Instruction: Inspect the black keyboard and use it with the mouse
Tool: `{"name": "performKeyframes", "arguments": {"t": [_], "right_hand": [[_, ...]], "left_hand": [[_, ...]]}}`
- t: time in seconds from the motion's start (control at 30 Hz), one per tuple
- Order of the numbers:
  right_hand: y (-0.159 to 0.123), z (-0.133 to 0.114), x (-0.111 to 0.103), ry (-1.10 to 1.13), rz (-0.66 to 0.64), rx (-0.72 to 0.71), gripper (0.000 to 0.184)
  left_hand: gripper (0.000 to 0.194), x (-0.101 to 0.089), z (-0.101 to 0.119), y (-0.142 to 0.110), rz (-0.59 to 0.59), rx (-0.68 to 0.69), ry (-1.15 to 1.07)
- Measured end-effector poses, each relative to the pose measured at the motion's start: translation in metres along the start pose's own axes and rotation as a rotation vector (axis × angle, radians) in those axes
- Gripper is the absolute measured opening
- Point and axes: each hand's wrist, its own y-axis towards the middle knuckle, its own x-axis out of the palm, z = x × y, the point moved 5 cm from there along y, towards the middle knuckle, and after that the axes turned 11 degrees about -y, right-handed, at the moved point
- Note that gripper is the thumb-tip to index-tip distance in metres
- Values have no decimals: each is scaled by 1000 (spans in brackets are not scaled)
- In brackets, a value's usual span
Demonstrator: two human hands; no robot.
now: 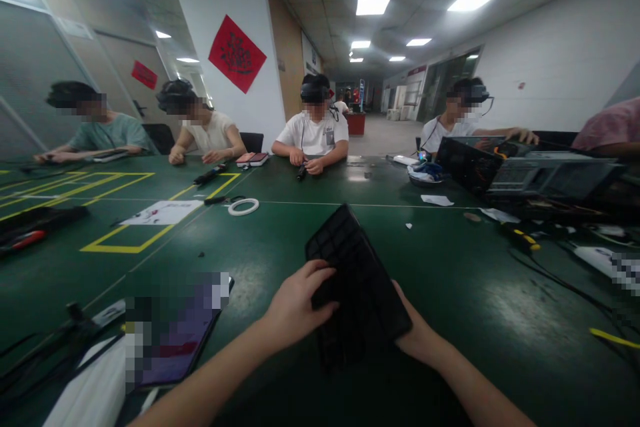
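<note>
Black gridded case (363, 270) tipped at a slant in front of me, over the near part of the green table (250, 240), its upper corner pointing away. Right hand (417, 337) has hold of the right edge, thumb side showing, most of the fingers hidden behind, so I can't judge how firm that hold is. Left hand (300, 300) is half curled at the left side, fingers and thumb parted and reaching over the dark gridded face; whether it pinches anything there I cannot tell. Lower end is too dark for me to say whether it touches the table. Main worry, as I read it: the slant. If the cells carry loose small parts, tilting further could spill them, and I can't see into the cells to rule that out. Second worry: support looks uneven, so a push from the left fingers could twist the case out of the right hand and drop a corner. Third: if anything rolls left it might lodge by the purple flat item (185, 330); rightward, among the black cables (560, 270). A small white scrap (409, 226) lies beyond the case, too far off to snag, I reckon
</note>
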Motion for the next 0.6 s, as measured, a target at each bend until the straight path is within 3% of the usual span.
{"name": "performKeyframes", "arguments": {"t": [0.1, 0.2, 0.33, 0.43, 0.6], "right_hand": [[-1, 4, 0, -71, -17, 46, 54], [-3, 6, 1, -77, -68, 136, 55], [-3, 3, 0, -76, -69, 153, 56], [-2, 4, 3, -84, -63, 140, 56], [1, 10, 5, -109, -51, 114, 59]], "left_hand": [[44, -54, -33, 2, 129, -175, 152], [53, -118, -77, 3, 224, -458, 345], [63, -185, -125, -4, 241, -762, 576], [61, -208, -152, -16, 179, -944, 596], [54, -213, -187, -37, 174, -1099, 554]]}}
